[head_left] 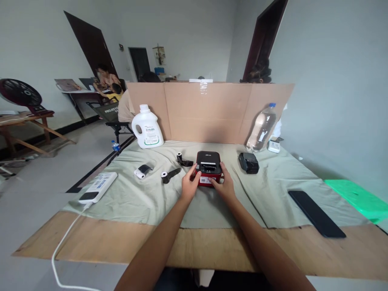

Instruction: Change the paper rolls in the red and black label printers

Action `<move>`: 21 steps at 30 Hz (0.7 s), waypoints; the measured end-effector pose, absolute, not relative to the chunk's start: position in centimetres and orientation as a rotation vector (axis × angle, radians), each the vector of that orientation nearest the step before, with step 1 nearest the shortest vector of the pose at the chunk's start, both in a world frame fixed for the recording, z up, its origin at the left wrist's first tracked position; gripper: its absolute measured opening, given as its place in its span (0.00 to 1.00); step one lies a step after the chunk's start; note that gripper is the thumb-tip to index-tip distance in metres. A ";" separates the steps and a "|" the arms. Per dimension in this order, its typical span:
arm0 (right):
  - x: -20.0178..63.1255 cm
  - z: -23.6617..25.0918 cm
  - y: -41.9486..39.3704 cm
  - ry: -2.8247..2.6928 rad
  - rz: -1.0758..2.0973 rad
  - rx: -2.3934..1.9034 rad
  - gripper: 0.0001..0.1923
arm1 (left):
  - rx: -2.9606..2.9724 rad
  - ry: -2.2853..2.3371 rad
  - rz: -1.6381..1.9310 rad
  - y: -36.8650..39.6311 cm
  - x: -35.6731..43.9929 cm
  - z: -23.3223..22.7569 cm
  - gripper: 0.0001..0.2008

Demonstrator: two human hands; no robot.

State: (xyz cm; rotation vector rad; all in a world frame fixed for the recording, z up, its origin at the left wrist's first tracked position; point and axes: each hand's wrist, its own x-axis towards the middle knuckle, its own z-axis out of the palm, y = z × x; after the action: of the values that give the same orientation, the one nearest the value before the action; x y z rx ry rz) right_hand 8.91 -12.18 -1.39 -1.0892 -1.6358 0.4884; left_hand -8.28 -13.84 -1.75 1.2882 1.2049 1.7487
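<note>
A red and black label printer (208,161) sits on the green cloth straight ahead, its label slot and a white sticker facing me. My left hand (190,182) is closed around its left side, thumb on the front edge. From the right, my right hand (224,184) grips the opposite side, with its thumb near the front sticker. Just left of the printer lie two small rolls with dark strips unrolled, a far roll (182,160) and a near roll (169,175). A wider white roll with a dark flap (143,171) rests farther left. To the right stands a small black portable printer (249,162).
A cardboard screen (207,113) closes off the back, with a white jug (147,127) and a clear plastic bottle (263,127) before it. A white power strip (98,187) lies left, a black phone (317,213) right. Other people sit beyond.
</note>
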 end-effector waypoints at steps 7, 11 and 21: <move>9.3 -2.2 -11.3 -1.579 0.746 -1.068 0.44 | 1.411 1.193 1.687 -13.7 -9.3 -1.7 0.18; 9.5 -2.6 -10.9 -1.590 0.737 -1.042 0.44 | 1.487 1.189 1.621 -13.5 -9.3 -1.8 0.15; 9.5 -2.0 -11.1 -1.561 0.806 -0.992 0.45 | 1.439 1.267 1.602 -12.3 -9.2 -1.9 0.14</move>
State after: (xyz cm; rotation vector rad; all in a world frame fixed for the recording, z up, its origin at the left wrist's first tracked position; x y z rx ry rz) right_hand 9.49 -11.10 -1.99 -0.9923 -1.5613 0.8061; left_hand -9.16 -12.29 -1.85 1.4393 1.2670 1.6022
